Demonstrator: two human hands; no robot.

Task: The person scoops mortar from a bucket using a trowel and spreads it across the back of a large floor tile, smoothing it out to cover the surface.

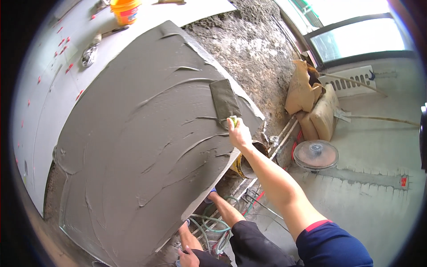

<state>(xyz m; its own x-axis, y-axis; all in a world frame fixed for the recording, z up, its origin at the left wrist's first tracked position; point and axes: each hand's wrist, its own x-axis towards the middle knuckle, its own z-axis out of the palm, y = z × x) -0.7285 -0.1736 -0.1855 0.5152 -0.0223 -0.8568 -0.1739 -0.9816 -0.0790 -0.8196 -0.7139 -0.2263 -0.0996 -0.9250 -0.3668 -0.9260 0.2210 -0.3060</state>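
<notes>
My right hand (239,133) is closed round the yellow-green handle of a plastering trowel (224,99). The trowel's flat rectangular blade, coated in grey, rests on the wet mortar near the slab's far right edge. That mortar (133,129) covers nearly the whole face of a large slab, with curved ridges and streaks across it. Along the slab's near right side a ribbed edge (209,192) shows. Low in the picture, my left hand (190,258) is by my leg, partly cut off by the frame; its fingers are too little seen to judge.
An orange bucket (125,11) stands on pale slabs at the far left, among small red pieces. Right of the mortar are a yellow-black bucket (242,165), torn paper bags (318,111), a round fan (316,155) and pipes. Hoses (215,226) lie by my feet.
</notes>
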